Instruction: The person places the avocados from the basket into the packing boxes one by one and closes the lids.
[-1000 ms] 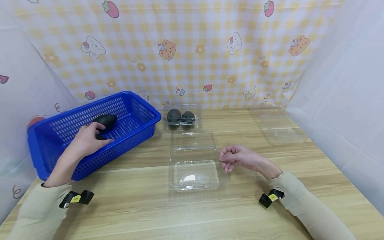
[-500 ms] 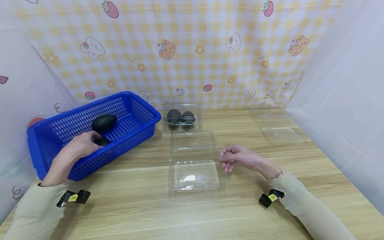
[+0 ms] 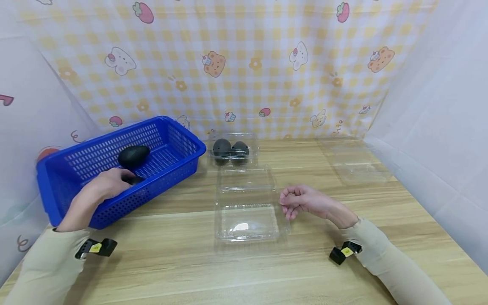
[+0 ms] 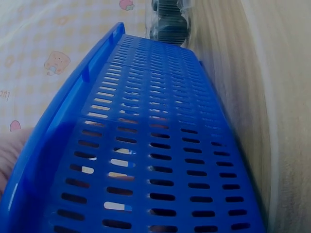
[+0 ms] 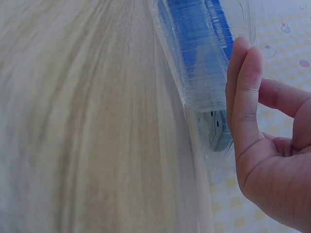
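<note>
My left hand (image 3: 106,185) reaches over the near wall of the blue plastic basket (image 3: 171,180) and grips a dark avocado (image 3: 134,179), partly hidden by the hand. Behind it lies another dark avocado (image 3: 133,156) on the basket floor. In the left wrist view the basket wall (image 4: 150,121) blocks most of the hand. A clear plastic clamshell box (image 3: 248,224) lies opened flat at the middle of the table. Beside its right edge is my right hand (image 3: 306,201), its fingers straight in the right wrist view; contact with the box cannot be told.
Behind the open box stands a clear box (image 3: 251,140) with two dark avocados (image 3: 222,148) in it. More clear plastic packaging (image 3: 358,165) lies at the back right of the wooden table (image 3: 289,271). A checked curtain (image 3: 251,84) hangs along the back.
My left hand has moved down into the basket and closed round the nearer avocado, leaving the farther one in plain sight. The right hand has stayed in place.
</note>
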A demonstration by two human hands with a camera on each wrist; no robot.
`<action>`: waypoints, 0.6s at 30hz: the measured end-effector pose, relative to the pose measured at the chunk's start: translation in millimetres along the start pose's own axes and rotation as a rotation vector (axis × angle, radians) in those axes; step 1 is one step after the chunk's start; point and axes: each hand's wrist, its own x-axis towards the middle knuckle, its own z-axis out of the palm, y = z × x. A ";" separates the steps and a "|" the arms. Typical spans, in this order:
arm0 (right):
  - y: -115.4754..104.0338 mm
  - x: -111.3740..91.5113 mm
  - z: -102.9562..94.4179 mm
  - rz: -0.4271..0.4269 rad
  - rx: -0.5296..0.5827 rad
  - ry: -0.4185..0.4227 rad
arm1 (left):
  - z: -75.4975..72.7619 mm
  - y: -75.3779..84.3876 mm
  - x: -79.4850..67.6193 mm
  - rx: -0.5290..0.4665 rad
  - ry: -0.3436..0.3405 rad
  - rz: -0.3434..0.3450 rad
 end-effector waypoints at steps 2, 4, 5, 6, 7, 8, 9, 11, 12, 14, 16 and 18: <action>0.4 -0.1 -0.3 0.002 0.000 0.003 | 0.6 -0.1 -0.4 -0.016 0.034 -0.007; 0.8 0.0 -0.4 0.006 0.002 0.006 | 0.6 0.0 -1.1 -0.027 0.067 -0.015; 0.9 0.0 -0.5 0.008 0.002 0.009 | 0.7 0.5 -1.6 -0.026 0.082 -0.019; 1.0 0.1 -0.5 0.011 0.003 0.011 | 0.6 1.3 -2.2 -0.027 0.096 -0.022; 1.3 0.1 -0.6 0.013 0.004 0.013 | 0.5 1.9 -2.7 -0.029 0.110 -0.020; 1.5 0.2 -0.8 0.013 0.003 0.013 | 0.5 2.8 -3.2 -0.029 0.124 -0.016; 1.6 0.1 -0.8 0.013 0.003 0.013 | 0.4 3.8 -3.7 -0.031 0.140 -0.012; 1.7 -0.1 -1.2 0.013 0.003 0.012 | 0.1 6.3 -4.9 -0.034 0.173 -0.007; 1.8 -0.1 -1.3 0.012 0.003 0.010 | -0.1 7.3 -5.3 -0.036 0.195 -0.003; 1.9 0.1 -1.4 0.008 0.005 0.005 | -0.6 9.8 -6.3 -0.039 0.243 -0.002; 1.6 0.2 -1.5 0.005 0.007 0.001 | -1.5 12.2 -7.3 -0.051 0.287 -0.004; 1.6 0.4 -1.5 0.001 0.006 0.000 | -3.1 15.1 -8.6 -0.068 0.329 -0.006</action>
